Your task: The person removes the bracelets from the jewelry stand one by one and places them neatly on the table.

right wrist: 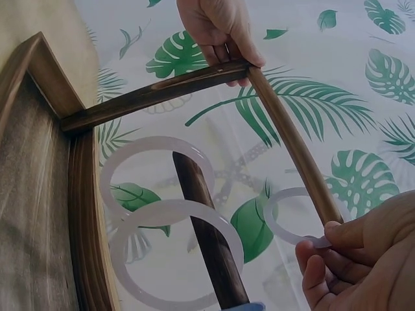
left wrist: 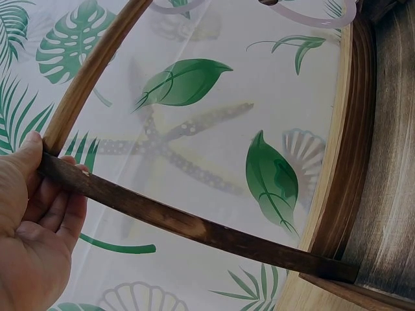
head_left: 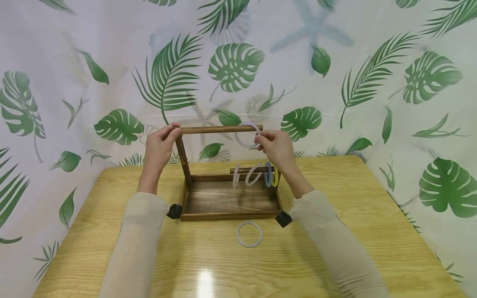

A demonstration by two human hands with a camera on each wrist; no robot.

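A dark wooden stand [head_left: 184, 165] has an upper rod [head_left: 212, 129] and a shorter lower rod [head_left: 244, 170] above a tray-like base. My left hand [head_left: 158, 145] grips the upper left corner, where post and rod meet, thumb on top and fingers curled beneath. Near the upper rod's free end, my right hand [head_left: 277, 149] pinches a pale lavender ring [right wrist: 268, 214] between thumb and fingers; the rod runs through it. Two pale rings, one of them a tilted ring [head_left: 249, 182], hang on the lower rod beside a blue ring [head_left: 266, 182] and a yellow ring [head_left: 275, 180].
Another pale ring [head_left: 249, 246] lies flat on the wooden table [head_left: 320, 256], in front of the base. A leaf-patterned curtain [head_left: 238, 25] hangs right behind the table. Below my right wrist, the lower rod's post stands at the base's right end.
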